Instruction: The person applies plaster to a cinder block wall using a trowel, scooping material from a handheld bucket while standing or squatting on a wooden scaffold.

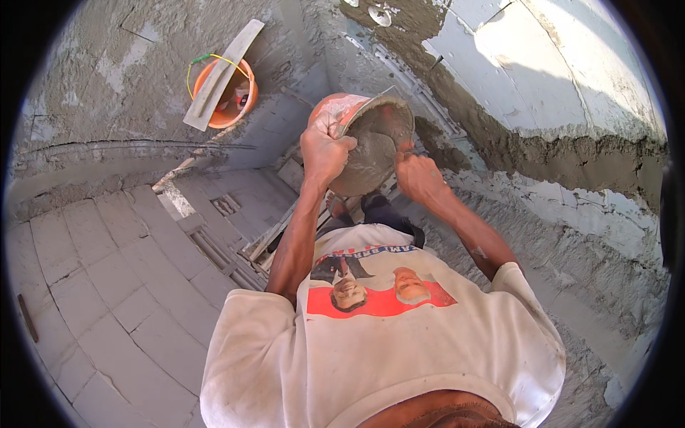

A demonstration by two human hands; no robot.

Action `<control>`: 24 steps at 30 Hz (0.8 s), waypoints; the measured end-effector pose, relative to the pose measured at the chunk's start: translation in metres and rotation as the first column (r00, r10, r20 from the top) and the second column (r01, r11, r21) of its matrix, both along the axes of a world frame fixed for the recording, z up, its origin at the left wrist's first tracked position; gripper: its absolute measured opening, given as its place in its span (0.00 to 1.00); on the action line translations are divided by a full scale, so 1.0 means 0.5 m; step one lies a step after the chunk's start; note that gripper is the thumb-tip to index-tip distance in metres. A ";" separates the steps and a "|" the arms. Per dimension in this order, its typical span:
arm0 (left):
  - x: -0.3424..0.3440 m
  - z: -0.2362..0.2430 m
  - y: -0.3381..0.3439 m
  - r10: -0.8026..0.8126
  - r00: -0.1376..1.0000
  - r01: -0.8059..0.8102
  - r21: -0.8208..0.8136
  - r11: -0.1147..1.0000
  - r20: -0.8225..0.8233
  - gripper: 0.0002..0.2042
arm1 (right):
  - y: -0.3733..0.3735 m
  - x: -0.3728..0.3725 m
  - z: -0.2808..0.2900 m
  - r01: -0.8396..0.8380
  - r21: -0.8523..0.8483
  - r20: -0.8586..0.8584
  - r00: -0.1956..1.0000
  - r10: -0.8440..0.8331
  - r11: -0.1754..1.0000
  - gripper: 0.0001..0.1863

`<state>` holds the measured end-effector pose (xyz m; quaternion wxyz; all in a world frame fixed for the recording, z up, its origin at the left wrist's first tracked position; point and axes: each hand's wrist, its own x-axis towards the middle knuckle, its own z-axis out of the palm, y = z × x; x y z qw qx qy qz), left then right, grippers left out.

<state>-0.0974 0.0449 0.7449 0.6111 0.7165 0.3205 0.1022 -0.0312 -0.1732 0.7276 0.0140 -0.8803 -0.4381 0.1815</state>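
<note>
An orange bucket is tilted in front of me, its mouth turned toward me. Wet grey mortar coats its inside and lies in it. My left hand is closed on the bucket's left rim, thumb over the edge. At the right rim, my right hand is closed with its fingers curled; what it grips is hidden by the fingers and the mortar.
A second orange bucket with a yellow handle stands at upper left, a long mortar-smeared flat board across it. Thick mortar borders pale wall blocks at right. Grey blockwork spreads at lower left. Boards lie below me.
</note>
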 end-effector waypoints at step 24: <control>-0.260 -0.097 0.094 0.777 0.624 -0.685 -0.421 0.594 0.080 0.05 | 0.046 0.184 0.066 0.338 -0.033 -0.983 0.160 -0.092 0.940 0.13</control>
